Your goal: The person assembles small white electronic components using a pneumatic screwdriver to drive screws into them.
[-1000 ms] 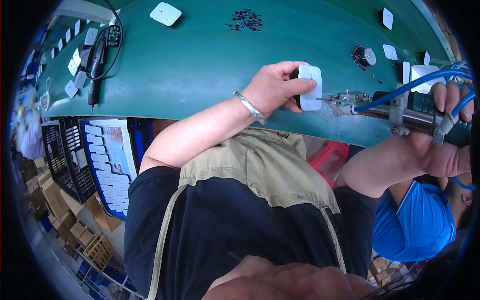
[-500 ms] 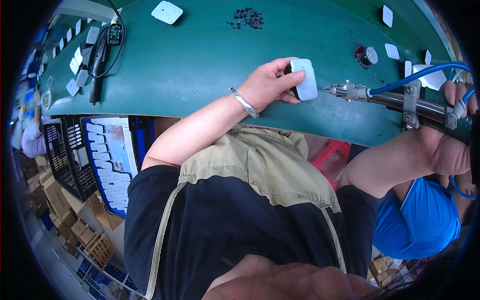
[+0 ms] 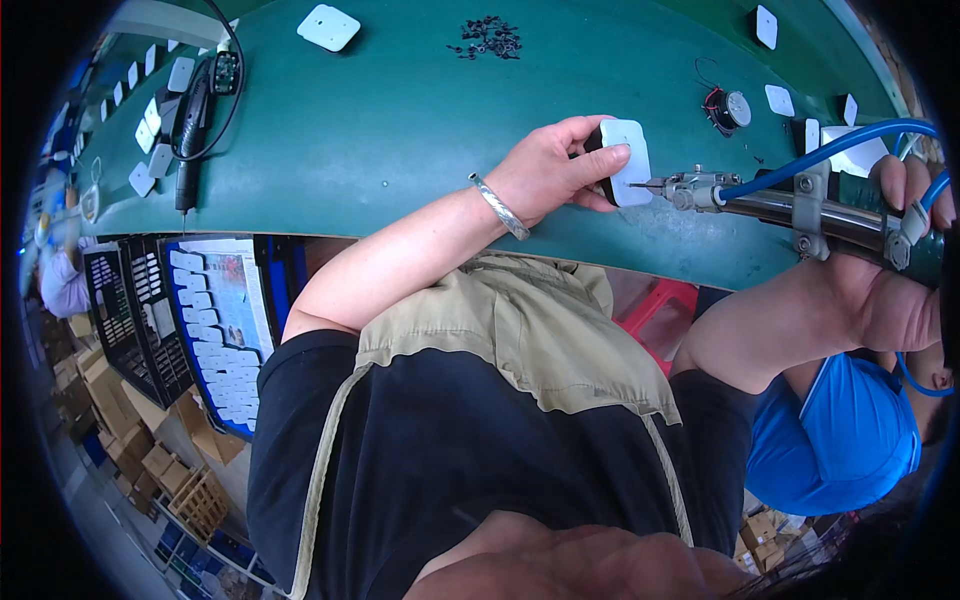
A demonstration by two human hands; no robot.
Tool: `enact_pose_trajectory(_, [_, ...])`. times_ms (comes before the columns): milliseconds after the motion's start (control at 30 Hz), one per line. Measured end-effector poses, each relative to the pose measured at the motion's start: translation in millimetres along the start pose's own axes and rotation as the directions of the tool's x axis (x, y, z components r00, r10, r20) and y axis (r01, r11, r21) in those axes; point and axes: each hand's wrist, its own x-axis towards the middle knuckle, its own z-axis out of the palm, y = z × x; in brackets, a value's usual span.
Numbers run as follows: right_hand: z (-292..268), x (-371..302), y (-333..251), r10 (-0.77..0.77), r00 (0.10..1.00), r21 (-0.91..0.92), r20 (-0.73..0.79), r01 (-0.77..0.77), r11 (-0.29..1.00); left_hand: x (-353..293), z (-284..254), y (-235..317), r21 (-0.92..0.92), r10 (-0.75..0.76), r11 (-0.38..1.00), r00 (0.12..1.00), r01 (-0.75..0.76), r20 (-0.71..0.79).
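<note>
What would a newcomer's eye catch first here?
First, the left hand, near the centre, holding a white-faced block over the green table. From the right, a metal-barrelled tool with a blue hose points at the block. Near the top edge lies a scatter of small black parts.

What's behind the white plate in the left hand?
Behind the white plate, a black edge shows, partly covered by the left hand; the rest is hidden.
</note>
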Motion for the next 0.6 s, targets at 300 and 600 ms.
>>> enact_pose_trajectory(300, [18.4, 0.3, 5.8, 0.047, 0.998, -0.079, 0.050, -0.043, 0.996, -1.6, 6.3, -2.6, 0.001, 0.005, 1.000, 0.999, -0.005, -0.049])
enact_pose_trajectory(600, [33.2, -14.8, -23.7, -0.066, 0.992, -0.233, -0.106, 0.040, 0.972, -7.2, -31.3, 1.4, -0.159, 0.112, 0.979, 0.988, -0.128, -0.105])
